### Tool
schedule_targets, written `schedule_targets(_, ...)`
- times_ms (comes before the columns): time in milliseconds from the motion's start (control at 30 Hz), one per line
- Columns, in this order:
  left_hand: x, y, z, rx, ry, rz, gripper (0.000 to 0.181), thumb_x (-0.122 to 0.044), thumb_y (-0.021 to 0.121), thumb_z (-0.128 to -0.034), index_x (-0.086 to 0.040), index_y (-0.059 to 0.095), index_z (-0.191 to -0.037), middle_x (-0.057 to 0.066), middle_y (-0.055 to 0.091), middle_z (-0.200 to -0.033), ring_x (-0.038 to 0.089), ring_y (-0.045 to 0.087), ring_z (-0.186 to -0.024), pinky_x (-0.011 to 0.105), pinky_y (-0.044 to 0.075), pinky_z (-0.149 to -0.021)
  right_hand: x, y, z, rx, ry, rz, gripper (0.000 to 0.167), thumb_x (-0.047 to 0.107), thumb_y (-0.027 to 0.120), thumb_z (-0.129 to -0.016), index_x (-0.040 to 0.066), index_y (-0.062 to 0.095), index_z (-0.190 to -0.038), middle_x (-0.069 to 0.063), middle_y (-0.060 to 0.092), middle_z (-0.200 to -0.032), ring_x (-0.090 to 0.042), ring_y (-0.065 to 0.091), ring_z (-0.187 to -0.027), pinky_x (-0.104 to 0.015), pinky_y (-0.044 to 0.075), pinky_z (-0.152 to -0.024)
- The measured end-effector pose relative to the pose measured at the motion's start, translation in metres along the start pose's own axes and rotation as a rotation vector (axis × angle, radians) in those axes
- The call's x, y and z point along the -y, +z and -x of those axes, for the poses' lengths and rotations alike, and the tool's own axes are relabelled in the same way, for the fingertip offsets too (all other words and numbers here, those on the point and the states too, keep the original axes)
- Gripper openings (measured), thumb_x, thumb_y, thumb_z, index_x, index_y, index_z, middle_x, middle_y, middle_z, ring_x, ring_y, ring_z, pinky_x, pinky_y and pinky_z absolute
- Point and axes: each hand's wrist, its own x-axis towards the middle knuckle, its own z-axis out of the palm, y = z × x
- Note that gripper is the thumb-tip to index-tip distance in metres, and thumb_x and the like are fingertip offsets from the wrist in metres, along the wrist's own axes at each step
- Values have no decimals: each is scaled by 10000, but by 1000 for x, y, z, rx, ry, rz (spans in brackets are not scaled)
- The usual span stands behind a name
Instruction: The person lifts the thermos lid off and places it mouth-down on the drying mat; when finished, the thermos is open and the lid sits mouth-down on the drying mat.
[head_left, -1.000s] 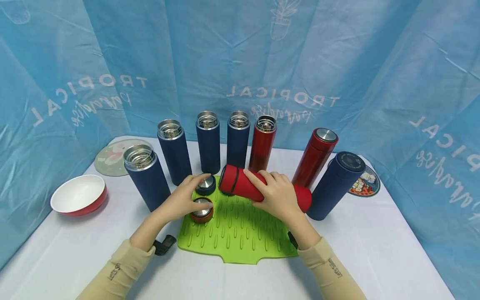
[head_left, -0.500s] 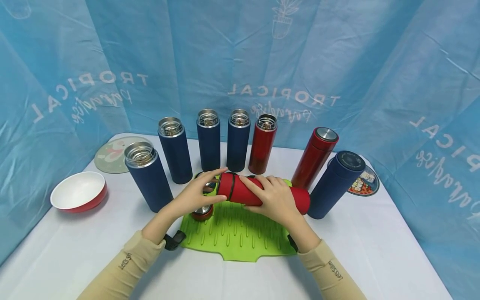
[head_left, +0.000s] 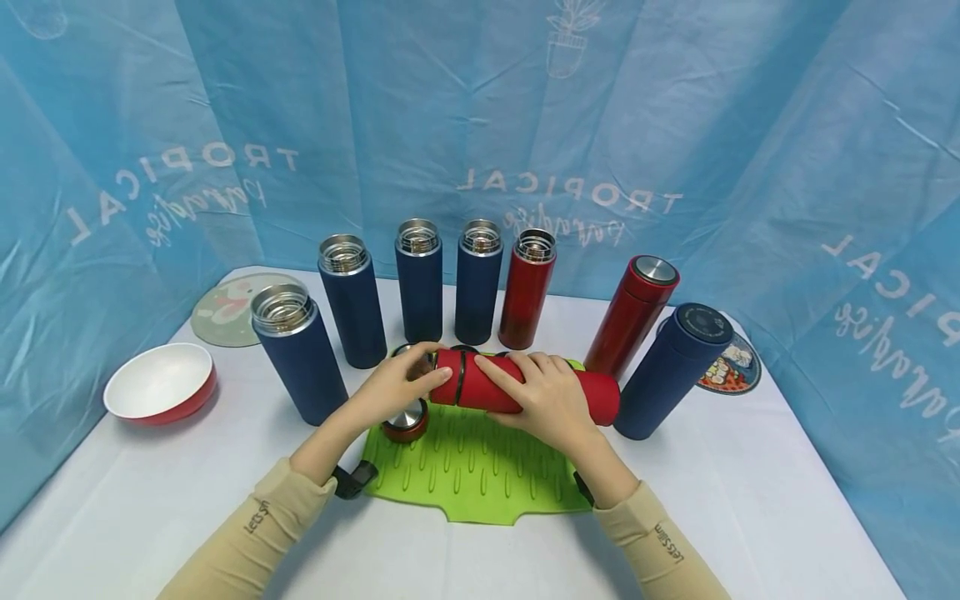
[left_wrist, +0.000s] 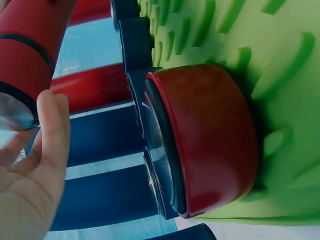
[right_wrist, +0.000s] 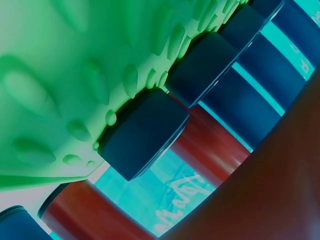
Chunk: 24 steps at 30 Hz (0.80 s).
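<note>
A red thermos (head_left: 478, 390) lies nearly level above the green mat (head_left: 480, 479), its capped end to the left. My right hand (head_left: 543, 393) grips the body from above. At the other end my left hand (head_left: 393, 385) holds the red cap, with the thumb on the near side and the fingers behind. In the left wrist view the left hand's thumb (left_wrist: 52, 120) touches the cap's rim beside its silver top. Below it on the mat sits a loose red lid (left_wrist: 215, 145). Several dark blue lids, such as one lid (right_wrist: 145, 132), line the mat's far side, mostly hidden in the head view.
Open blue thermoses (head_left: 300, 358) and an open red one (head_left: 527, 292) stand in an arc behind the mat. A capped red thermos (head_left: 633, 321) and a capped blue one (head_left: 671, 375) stand right. A red-and-white bowl (head_left: 160, 383) and a round mat (head_left: 225, 312) are left.
My left hand has moved right from above the lids to the thermos and its fingers have closed on the cap. The thermos has tilted slightly toward level; the right hand keeps its grip.
</note>
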Motion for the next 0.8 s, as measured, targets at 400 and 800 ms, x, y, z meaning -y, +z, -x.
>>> schedule_targets(400,2,-1,0,88,32,135,669,-462,506,-916,-154,235,-1444,161,457,-1241,342,543,-1036,445,503,-794,2,1,1,-6,-14,28,788,515,761,-653,264,475,-1343,-87,622,-1059,-258,616,-860,-392,512,-740)
schedule_targets(800,4,-4,1,123,211,183,649,-4,688,-766,-92,379,-1329,143,384,-1323,344,489,-1120,401,510,-825,0,1,4,-6,-1,27,782,511,761,-656,269,476,-1343,-97,621,-1069,-273,615,-869,-403,511,-753)
